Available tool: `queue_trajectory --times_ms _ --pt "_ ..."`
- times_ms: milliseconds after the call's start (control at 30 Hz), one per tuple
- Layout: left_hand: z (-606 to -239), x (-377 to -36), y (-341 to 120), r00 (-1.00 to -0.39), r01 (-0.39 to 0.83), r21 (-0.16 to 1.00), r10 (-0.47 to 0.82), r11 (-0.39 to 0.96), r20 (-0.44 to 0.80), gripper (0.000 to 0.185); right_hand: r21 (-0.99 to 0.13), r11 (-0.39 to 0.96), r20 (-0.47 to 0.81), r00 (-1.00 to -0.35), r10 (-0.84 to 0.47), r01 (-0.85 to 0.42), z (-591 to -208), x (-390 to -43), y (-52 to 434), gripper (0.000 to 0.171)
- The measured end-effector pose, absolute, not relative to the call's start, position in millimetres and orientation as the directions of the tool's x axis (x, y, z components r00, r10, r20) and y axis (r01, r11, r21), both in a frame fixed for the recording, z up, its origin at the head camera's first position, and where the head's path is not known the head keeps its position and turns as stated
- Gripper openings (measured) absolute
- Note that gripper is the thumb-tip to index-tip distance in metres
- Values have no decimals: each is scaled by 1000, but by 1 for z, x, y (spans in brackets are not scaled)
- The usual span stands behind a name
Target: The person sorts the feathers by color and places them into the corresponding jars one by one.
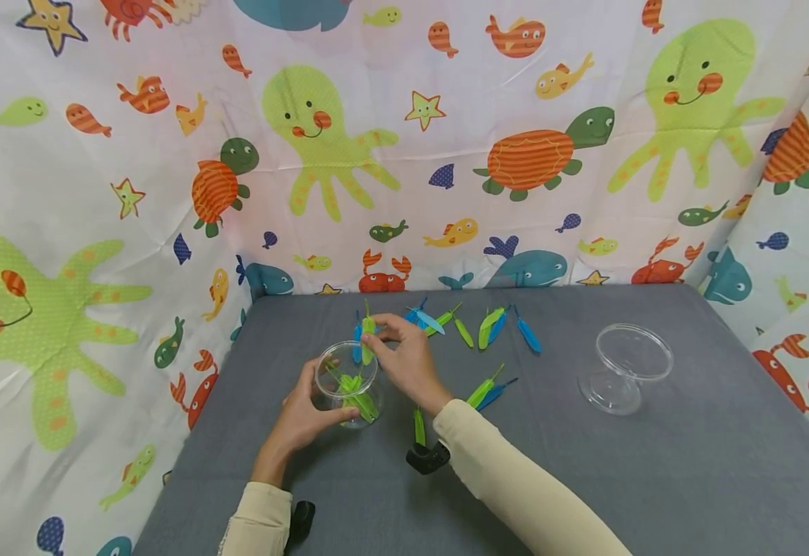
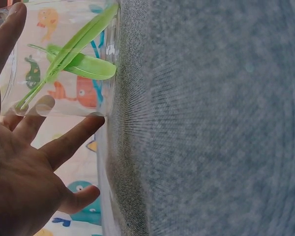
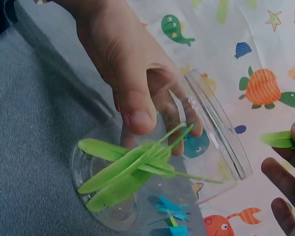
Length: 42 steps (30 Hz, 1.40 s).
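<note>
My left hand [image 1: 303, 409] holds a clear round jar [image 3: 216, 123] by its side, thumb and fingers spread around the wall. Inside lie several green feathers [image 3: 123, 167], crossed over each other, their quills toward the mouth. Above the jar's rim, my right hand [image 1: 407, 359] pinches one more green feather [image 1: 368, 332] between thumb and fingers. That feather hangs upright over the far side of the opening. In the right wrist view its tip [image 3: 278, 139] shows at the right edge, beside the fingers.
Blue feathers [image 1: 528, 334] and green feathers [image 1: 463, 333] lie scattered behind and to the right of my right hand. A green feather [image 1: 419, 426] lies under my right wrist. A clear footed bowl [image 1: 633, 354] stands at the right on the grey cloth [image 1: 550, 479]. A patterned curtain [image 1: 404, 170] hangs behind.
</note>
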<state>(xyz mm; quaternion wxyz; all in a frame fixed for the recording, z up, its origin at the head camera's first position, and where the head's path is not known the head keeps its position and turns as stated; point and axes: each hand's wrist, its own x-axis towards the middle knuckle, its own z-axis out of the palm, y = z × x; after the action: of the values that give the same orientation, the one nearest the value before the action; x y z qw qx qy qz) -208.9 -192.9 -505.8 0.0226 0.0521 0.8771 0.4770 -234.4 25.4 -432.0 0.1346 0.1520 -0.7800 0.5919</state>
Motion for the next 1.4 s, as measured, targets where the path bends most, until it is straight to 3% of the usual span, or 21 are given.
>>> queue_trajectory --times_ms 300,767,1200,1400 --pt "-508 -209 -194 -993 70 833 116 548 7 103 -885 205 400 -908 -126 -419 -433 -233 17 25" --pt "-508 -208 -195 -991 74 840 131 537 4 106 -885 240 348 -910 -226 -398 -435 -229 14 22" --pt "-509 -208 -196 -989 97 840 145 534 22 107 -890 201 383 -911 -156 -409 -440 -232 21 18" --pt "-506 -209 -196 -990 86 847 138 524 15 108 -878 253 389 -914 -117 -406 -443 -235 28 18"
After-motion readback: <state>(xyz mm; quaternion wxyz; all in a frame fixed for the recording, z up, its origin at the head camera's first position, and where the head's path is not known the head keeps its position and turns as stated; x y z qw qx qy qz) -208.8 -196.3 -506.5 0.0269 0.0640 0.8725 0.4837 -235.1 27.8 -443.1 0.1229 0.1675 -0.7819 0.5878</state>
